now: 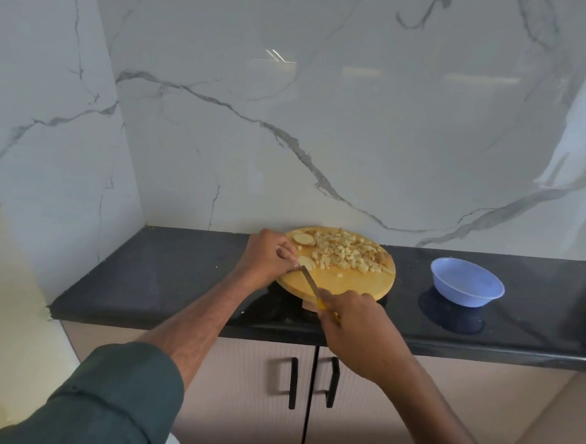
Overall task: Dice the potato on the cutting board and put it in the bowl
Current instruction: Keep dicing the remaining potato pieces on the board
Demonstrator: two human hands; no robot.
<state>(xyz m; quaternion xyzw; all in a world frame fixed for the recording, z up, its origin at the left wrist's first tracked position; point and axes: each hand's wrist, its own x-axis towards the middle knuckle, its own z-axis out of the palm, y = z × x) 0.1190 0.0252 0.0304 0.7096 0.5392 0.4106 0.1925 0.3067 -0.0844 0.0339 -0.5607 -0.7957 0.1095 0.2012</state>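
While the left hand [270, 254] is pinching a potato slice [307, 263] on the cutting board [346, 281], the right hand [354, 323] is gripping the knife [310, 282] against it. Fingertips are sitting close to the blade, risking a nick; diced pieces [346, 254] are crowding the board's far edge and could spill before reaching the bowl [466, 282], which is sitting apart on the tabletop [164, 275].

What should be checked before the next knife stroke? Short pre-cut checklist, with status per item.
1. Right hand grips the knife by its yellow handle: ok.
2. Left hand holds the potato slice being cut: ok.
3. Left fingertips apart from the blade: cannot tell, they sit right at the blade's tip.
4. Cutting board lies fully on the counter: ok.
5. Room for new dice: ok, the board's near part is bare; diced potato is piled at the far side.
6. Bowl ready to the right of the board, empty: ok.
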